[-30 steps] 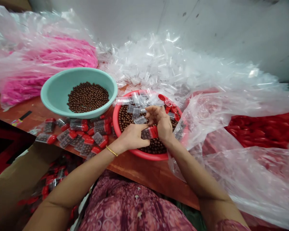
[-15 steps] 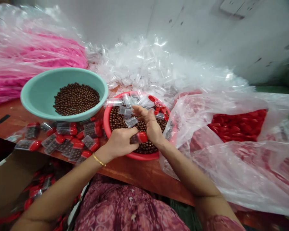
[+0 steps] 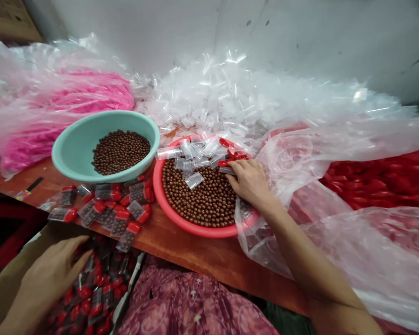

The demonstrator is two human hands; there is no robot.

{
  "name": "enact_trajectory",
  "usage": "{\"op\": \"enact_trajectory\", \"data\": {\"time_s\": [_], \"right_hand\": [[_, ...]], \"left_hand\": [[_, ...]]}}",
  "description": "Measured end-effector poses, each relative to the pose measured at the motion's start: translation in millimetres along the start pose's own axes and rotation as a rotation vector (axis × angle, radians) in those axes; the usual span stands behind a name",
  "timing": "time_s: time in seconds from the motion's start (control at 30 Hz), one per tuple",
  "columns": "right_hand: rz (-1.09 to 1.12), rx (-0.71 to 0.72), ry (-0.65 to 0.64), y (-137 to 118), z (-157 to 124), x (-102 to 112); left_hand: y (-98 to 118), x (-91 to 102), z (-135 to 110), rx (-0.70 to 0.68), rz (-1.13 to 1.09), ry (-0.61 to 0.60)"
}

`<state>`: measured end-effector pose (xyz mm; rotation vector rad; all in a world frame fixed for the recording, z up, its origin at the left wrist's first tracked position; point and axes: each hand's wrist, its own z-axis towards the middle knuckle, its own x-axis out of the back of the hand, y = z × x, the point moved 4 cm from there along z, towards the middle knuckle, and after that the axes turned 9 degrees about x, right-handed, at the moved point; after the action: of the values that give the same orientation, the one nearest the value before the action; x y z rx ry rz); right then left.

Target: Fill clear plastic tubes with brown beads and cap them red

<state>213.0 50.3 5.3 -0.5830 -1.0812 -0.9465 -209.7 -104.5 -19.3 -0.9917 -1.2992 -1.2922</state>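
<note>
My left hand [image 3: 52,272] is low at the left, fingers stretched out and holding nothing visible, over a box [image 3: 7,288] of small clear containers with red caps [image 3: 96,298]. Inside the red basin [image 3: 169,209], toward its right side, my right hand [image 3: 249,181] has thumb and index finger apart, its fingertips at several loose red caps [image 3: 232,152] and a clear container [image 3: 226,170]. Its other fingers are partly hidden. Brown balls [image 3: 202,200] fill the basin, with empty clear containers [image 3: 194,180] lying on top.
A teal basin [image 3: 64,151] of brown balls stands left. Filled red-capped containers [image 3: 120,222] lie along the table edge [image 3: 181,251]. Clear containers [image 3: 223,93] are heaped behind. Plastic bags hold pink pieces [image 3: 91,93] at left and red caps [image 3: 380,179] at right.
My left hand has left the red basin with the filled container and is now over the box; that container is no longer seen in it. My right hand has moved right, to the red caps.
</note>
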Motion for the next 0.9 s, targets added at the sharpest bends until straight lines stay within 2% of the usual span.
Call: {"op": "enact_trajectory", "data": {"time_s": [0.07,0.13,0.2,0.27,0.37,0.47,0.53,0.63,0.7,0.77,0.83,0.9], "right_hand": [[0.078,0.066,0.052,-6,-3,3],[0.143,0.097,0.117,-5,-7,7],[0.167,0.048,0.172,4,-11,12],[0.142,-0.05,0.188,17,-13,14],[0.062,-0.087,0.136,28,-6,16],[0.006,0.077,-0.013,20,8,12],[-0.039,0.168,-0.117,10,16,7],[-0.102,0.191,-0.181,2,22,-1],[-0.092,0.163,-0.132,1,21,-3],[-0.031,0.115,-0.024,4,16,-3],[0.062,0.059,0.092,6,9,-2],[0.148,0.012,0.168,7,3,0]], "left_hand": [[47,21.5,25,-0.106,-0.06,0.129],[104,36.0,52,-0.337,-0.125,0.264],[158,34.1,79,-0.604,-0.094,0.289],[200,19.1,106,-0.852,-0.012,0.228],[238,-8.0,137,-1.169,0.092,0.117],[252,-21.7,153,-1.335,0.096,0.05],[254,-23.7,156,-1.336,0.115,-0.003],[252,-18.9,155,-1.185,0.205,-0.087],[251,-12.0,151,-1.031,0.273,-0.138],[251,-6.9,142,-0.921,0.352,-0.212],[255,-6.6,130,-0.878,0.439,-0.281],[263,-11.7,119,-0.897,0.476,-0.309]]}}
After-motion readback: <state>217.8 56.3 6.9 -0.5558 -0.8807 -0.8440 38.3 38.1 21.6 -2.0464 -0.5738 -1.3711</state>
